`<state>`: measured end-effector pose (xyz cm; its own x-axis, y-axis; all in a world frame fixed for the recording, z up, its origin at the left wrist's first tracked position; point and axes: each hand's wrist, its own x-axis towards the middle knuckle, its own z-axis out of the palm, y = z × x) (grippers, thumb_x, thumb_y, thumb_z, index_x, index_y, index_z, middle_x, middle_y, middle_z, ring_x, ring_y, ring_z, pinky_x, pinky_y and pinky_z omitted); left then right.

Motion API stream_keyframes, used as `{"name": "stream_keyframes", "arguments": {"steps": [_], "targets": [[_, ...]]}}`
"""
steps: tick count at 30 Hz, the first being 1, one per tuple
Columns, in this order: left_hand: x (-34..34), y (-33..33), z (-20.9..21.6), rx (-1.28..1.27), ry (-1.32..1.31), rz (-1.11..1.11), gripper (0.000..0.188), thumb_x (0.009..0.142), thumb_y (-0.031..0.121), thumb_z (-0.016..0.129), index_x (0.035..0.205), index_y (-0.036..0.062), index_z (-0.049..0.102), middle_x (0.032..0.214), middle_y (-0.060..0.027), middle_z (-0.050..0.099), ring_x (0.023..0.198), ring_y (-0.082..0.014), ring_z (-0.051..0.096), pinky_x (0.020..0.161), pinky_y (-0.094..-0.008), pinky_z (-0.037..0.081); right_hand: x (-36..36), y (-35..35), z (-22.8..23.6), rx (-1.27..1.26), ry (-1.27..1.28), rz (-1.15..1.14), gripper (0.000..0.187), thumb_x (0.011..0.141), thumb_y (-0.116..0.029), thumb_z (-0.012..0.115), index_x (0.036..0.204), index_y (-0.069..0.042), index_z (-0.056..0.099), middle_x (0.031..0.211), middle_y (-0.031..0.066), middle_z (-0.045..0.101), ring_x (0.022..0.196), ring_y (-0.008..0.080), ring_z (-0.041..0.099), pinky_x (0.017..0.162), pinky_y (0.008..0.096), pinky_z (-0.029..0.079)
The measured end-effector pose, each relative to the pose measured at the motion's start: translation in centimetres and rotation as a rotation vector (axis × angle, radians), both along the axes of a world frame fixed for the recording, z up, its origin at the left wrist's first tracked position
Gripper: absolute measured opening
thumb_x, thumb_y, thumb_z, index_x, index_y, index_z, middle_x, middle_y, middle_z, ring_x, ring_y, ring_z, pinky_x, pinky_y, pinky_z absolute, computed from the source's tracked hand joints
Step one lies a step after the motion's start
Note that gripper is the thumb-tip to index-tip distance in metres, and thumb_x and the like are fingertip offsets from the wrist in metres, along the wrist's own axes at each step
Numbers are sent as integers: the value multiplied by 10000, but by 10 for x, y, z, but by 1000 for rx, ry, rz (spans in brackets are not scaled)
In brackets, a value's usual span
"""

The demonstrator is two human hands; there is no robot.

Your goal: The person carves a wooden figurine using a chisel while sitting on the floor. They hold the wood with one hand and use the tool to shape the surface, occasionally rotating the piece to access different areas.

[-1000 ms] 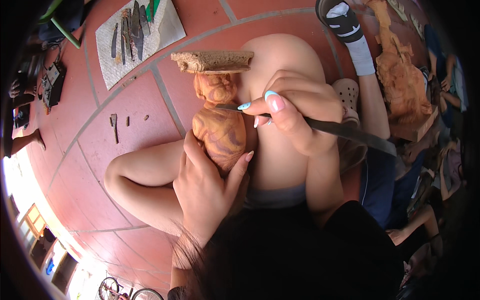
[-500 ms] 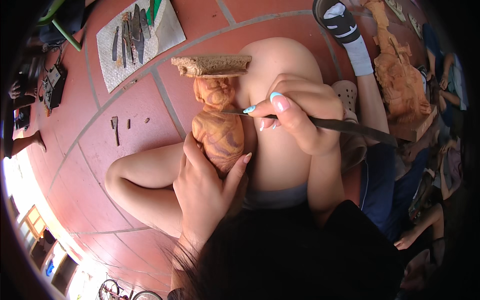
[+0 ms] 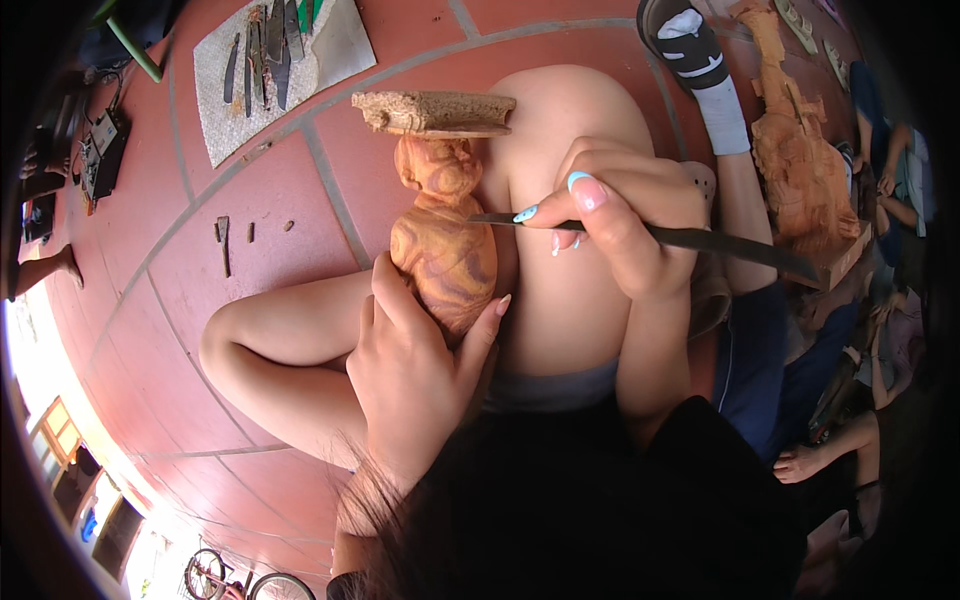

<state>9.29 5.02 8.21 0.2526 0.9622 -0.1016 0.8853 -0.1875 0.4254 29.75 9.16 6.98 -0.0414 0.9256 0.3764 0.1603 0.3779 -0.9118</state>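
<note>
A carved wooden figure with swirling orange and brown grain rests between my legs, its rounded head beneath a rough, flat wooden block. My left hand wraps around the lower body, with thumb and fingers on opposite sides. In my right hand is a long, dark, slim carving knife, held like a pen. Its narrow tip lies at the figure's neck and shoulder, on the right side; whether it touches the wood I cannot tell. The figure's base is hidden behind my left hand.
Several dark carving tools lie on a pale mat at the far left. Small tool pieces rest on the red tiles. A larger wooden carving and other people's limbs are on the right; a black box is left.
The knife tip has shifted slightly right, away from the middle of the figure's neck, along with my right hand. My left hand keeps its hold. The whole view has moved a little.
</note>
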Motion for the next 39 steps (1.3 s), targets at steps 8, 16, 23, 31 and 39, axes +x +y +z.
{"name": "stream_keyframes", "arguments": {"steps": [8,16,23,31,39], "targets": [[-1,3,-1,4,6,6,868,815,503,750,1278,-147,409,863,-215,608,744,-364,645,549,-419,536,5,5,4,36,-103,73,363,955,-125,496,771,113,698,604,132,601,550,180,551,496,290,424],[-1,3,2,-40,3,12,874,819,508,744,1276,-155,405,864,-221,606,756,-371,645,581,-416,540,8,4,6,-19,-111,103,328,948,-90,494,812,125,700,641,152,616,573,182,559,508,290,429],[-2,4,0,-30,-6,-3,876,819,516,740,1286,-144,403,889,-229,617,772,-374,651,585,-424,543,3,10,3,83,-189,136,348,957,-107,486,791,114,698,617,134,609,536,173,538,492,295,423],[-2,6,2,-47,-16,15,860,816,513,744,1286,-125,409,893,-229,620,786,-387,655,589,-430,544,1,14,8,96,-183,142,311,933,-84,496,789,104,697,619,130,608,566,181,547,536,314,429],[-2,4,-3,-17,-51,5,833,806,492,764,1252,-116,409,897,-245,626,787,-410,659,600,-448,536,-6,13,0,122,-41,82,163,877,-30,615,757,46,696,617,114,572,568,225,537,547,354,420]]}}
